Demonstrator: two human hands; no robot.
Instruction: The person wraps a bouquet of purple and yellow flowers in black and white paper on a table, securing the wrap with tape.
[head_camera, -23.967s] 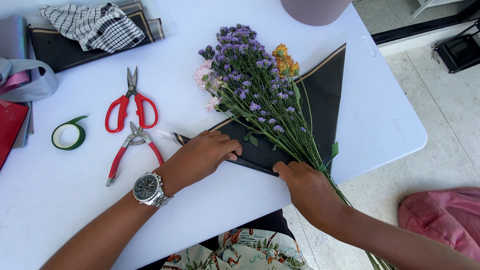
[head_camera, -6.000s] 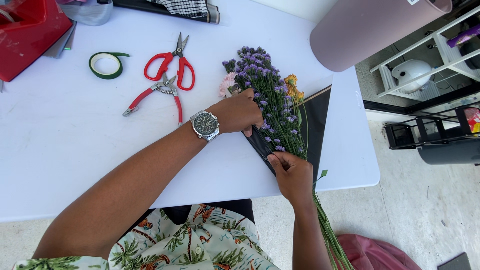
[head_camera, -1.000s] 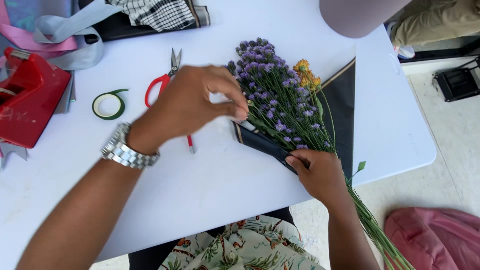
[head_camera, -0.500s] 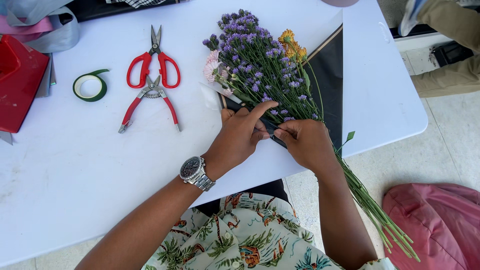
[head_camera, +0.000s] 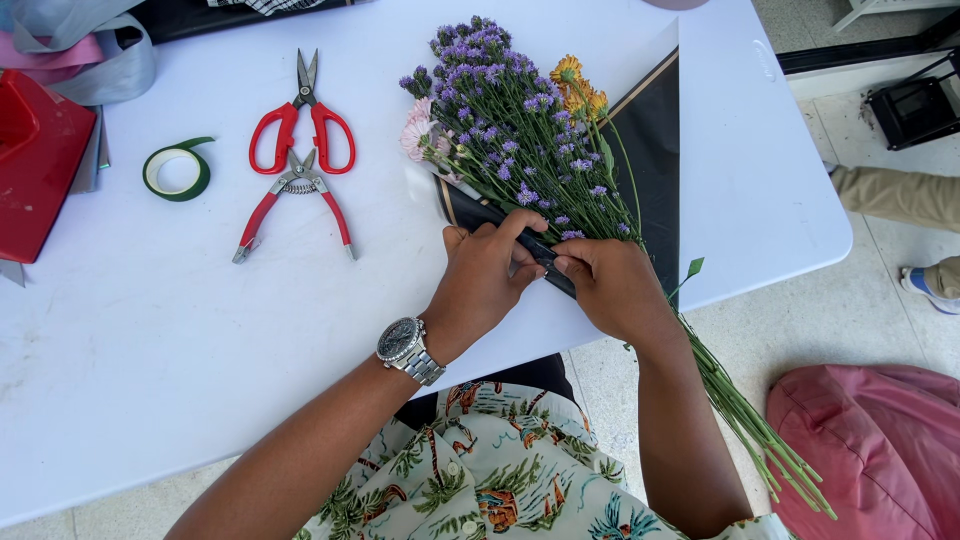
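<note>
Left hand (head_camera: 485, 280): wristwatch (head_camera: 408, 349) on the wrist; fingers curled and pinching a folded edge of the black wrapping paper (head_camera: 655, 165) at the near end of the flower heads.
Right hand (head_camera: 612, 288): fingers bent, pressing down on the same fold and the stems just right of the left hand; the two hands almost touch.
Bouquet (head_camera: 520, 130): purple small blooms, orange flowers on the right, one pale pink bloom on the left; lies diagonally on the black sheet at the right part of the white table (head_camera: 180, 380), green stems (head_camera: 755, 430) overhanging the near right edge.
Left of bouquet: red-handled scissors (head_camera: 303, 125), red-handled pruning shears (head_camera: 293, 205) just near them, green floral tape roll (head_camera: 177, 170) further left.
Far left edge: red box (head_camera: 35, 165), grey ribbon (head_camera: 110, 50).
</note>
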